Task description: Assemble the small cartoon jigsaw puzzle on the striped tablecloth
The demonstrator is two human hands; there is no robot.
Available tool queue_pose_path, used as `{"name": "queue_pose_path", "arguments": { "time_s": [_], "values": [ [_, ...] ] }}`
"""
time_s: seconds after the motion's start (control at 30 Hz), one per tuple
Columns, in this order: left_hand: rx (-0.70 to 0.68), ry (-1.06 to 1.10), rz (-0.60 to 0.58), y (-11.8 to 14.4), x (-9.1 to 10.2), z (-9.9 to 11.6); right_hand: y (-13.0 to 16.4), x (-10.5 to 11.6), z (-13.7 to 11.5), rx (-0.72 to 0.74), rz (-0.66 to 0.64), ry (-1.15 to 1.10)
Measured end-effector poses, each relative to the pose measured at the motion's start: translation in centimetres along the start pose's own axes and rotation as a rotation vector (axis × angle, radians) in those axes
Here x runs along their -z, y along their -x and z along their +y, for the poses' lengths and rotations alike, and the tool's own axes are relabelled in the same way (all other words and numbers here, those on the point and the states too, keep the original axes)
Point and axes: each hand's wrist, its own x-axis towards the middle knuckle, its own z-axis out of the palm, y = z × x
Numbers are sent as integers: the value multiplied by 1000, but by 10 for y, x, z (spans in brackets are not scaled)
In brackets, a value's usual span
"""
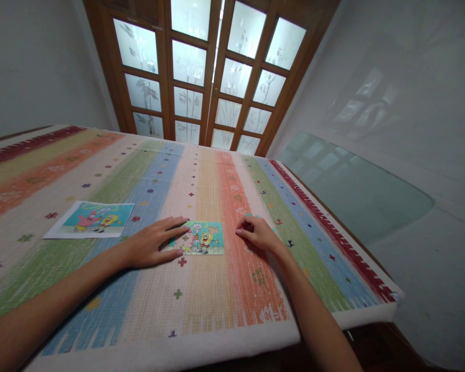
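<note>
Tablecloth [147, 175], striped in many colours, covered the table. Printed cartoon picture [90, 219] lay at ten o'clock from the jigsaw puzzle [201, 237], well apart. Left hand [153, 243] rested flat, fingers spread, on the puzzle's nine o'clock edge. Right hand [258, 233], at three o'clock, curled loosely on the cloth; any pinch could not be told.

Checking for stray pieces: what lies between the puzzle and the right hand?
In the head view, only bare striped cloth lies between the puzzle and the right hand.

Cartoon jigsaw puzzle [201, 237] flat on striped cloth
</note>
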Motion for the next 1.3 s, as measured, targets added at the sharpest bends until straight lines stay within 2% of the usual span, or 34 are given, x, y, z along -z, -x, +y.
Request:
{"name": "queue_pose_path", "arguments": {
  "time_s": [0.2,0.33,0.4,0.47,0.6,0.73,1.3],
  "values": [
    [-7,16,7,1,0,0,1,11,5,93,72,184],
    [-12,22,16,0,0,0,5,28,21,-7,253,242],
    [-13,22,20,0,0,1,9,37,32,-79,291,286],
    [-14,28,25,0,1,1,13,44,41,-152,263,329],
    [-18,30,24,-1,1,1,23,55,51,-257,121,305],
    [-17,22,19,0,1,0,27,61,53,-257,32,223],
    [-11,24,13,0,0,-1,21,50,54,-242,48,111]
  ]
}}
